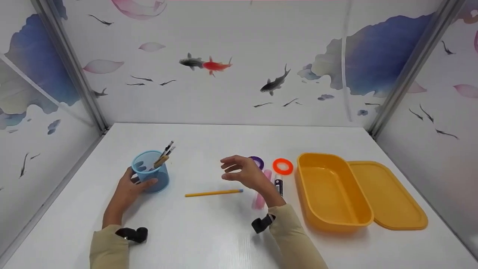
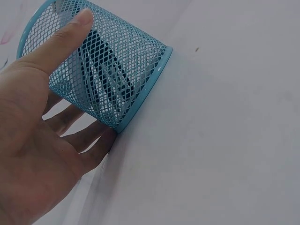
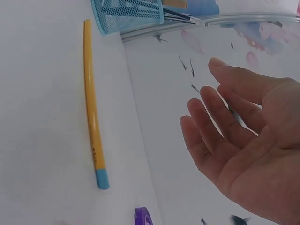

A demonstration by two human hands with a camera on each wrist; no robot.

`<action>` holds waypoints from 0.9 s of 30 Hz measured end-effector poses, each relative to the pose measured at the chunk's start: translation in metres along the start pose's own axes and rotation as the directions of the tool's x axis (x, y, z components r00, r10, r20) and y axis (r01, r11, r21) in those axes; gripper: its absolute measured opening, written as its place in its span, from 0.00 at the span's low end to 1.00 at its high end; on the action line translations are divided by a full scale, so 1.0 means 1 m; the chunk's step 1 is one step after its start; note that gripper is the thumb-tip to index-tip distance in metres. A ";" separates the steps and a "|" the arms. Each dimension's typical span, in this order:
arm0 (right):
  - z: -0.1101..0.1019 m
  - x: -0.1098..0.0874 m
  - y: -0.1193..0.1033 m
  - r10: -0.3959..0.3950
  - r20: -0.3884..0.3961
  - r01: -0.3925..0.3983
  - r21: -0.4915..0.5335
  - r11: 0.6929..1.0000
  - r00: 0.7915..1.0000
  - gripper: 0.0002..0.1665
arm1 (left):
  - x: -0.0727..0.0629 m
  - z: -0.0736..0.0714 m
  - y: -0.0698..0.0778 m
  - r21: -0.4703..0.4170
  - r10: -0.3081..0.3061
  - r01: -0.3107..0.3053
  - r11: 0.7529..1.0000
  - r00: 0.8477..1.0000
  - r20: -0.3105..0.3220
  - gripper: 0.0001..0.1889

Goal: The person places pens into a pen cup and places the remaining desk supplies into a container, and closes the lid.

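Observation:
My left hand [image 1: 129,190] grips a light blue mesh pen holder [image 1: 158,179] on the left of the table. In the left wrist view, the thumb lies along the near side of the mesh holder [image 2: 126,61] and the fingers reach around the other. Several pens [image 1: 169,148] and a light brown piece [image 1: 161,161] stick out over its rim. Above the middle of the table hovers my right hand [image 1: 244,173], its fingers loosely bent and holding nothing. A yellow pencil [image 1: 213,193] with a blue end lies between the hands, apart from both.
Right of my right hand lie a purple ring [image 1: 257,162], an orange ring [image 1: 282,166], a pink tube-like item [image 1: 260,200] and a dark-and-white stick [image 1: 279,184], partly hidden by the wrist. Farther right stands a yellow box [image 1: 332,220] beside its yellow lid [image 1: 392,194]. Printed panels [image 1: 231,101] enclose the table.

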State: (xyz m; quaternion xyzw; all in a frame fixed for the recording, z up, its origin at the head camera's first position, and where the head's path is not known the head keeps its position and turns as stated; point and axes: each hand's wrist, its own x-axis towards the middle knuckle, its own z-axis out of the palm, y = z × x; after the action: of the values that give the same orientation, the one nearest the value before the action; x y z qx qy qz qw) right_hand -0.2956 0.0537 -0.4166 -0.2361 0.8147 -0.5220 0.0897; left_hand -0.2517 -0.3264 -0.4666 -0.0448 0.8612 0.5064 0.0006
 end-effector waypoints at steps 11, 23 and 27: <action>-0.004 0.006 0.026 0.112 0.095 -0.113 0.014 0.993 0.989 0.31 | 0.001 0.000 -0.001 0.006 -0.005 0.005 1.000 1.000 0.003 0.59; -0.002 0.007 0.037 0.248 0.072 -0.246 -0.043 0.968 0.966 0.29 | 0.001 0.000 0.001 -0.003 -0.001 0.001 1.000 1.000 0.009 0.58; 0.000 0.006 0.037 0.293 0.061 -0.290 -0.057 0.955 0.954 0.28 | 0.000 0.000 0.001 -0.008 -0.002 0.002 1.000 1.000 0.010 0.58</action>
State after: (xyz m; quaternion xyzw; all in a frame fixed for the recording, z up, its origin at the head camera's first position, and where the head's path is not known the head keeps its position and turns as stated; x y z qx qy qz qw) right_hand -0.3117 0.0637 -0.4492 -0.1333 0.8492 -0.4750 0.1881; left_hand -0.2521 -0.3262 -0.4652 -0.0433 0.8590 0.5101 0.0053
